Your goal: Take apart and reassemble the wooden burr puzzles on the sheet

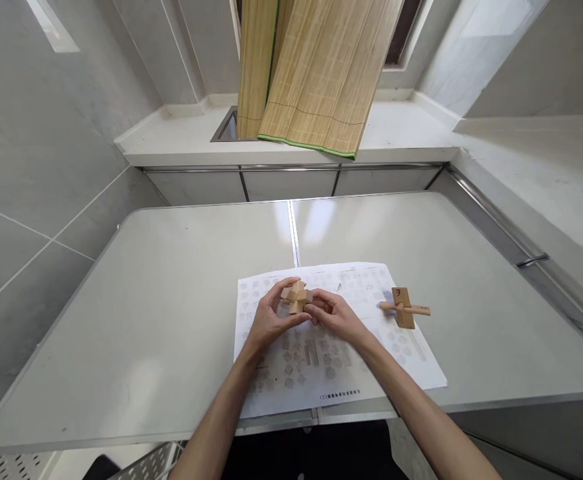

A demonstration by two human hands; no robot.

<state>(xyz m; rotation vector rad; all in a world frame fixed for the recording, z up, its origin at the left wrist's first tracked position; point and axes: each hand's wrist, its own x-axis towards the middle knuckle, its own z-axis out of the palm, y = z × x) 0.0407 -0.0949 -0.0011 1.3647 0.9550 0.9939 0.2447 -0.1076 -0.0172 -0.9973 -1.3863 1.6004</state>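
Your left hand point(266, 323) has its fingers gripping the left side of the wooden puzzle point(296, 299), above the printed sheet point(291, 402) on the bench point(136, 320). Your right hand point(340, 319) grips its right side. Farther right, a wooden cross point(405, 316) lies over the sheet's right edge.

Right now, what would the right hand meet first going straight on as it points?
The wooden puzzle, which the right hand seems to touch, though depth is hard to judge.
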